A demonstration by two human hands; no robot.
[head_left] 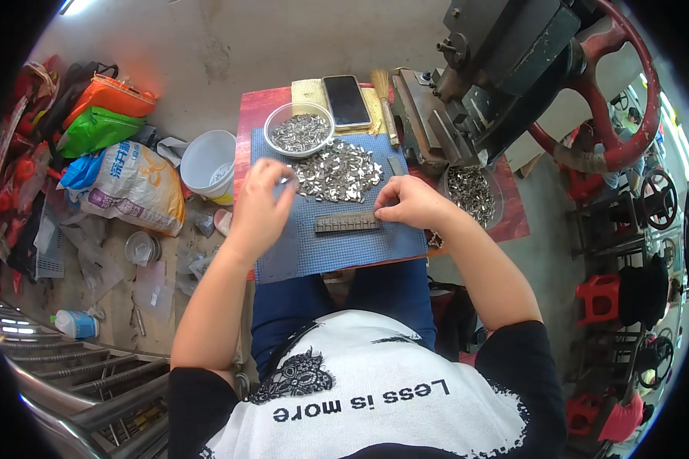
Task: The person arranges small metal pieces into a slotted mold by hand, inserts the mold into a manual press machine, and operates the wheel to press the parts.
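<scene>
My left hand (262,197) is raised over the left part of the blue textured mat (298,264), its fingers curled together; whatever they pinch is too small to name. A loose heap of small shiny metal parts (343,172) lies just right of it. My right hand (413,200) is closed in a pinch at the right end of a dark slotted metal block (347,222), which has a row of small pieces along it. What the right fingertips hold is hidden. Beyond the heap stands a clear round tub (269,138) filled with similar metal parts.
A phone (347,99) rests on a yellow cloth, beside a straw brush (389,111). A heavy press with a red handwheel (649,92) stands at the right, above another batch of metal pieces (469,191). On the left are a white bucket (195,157) and a stuffed sack (134,187).
</scene>
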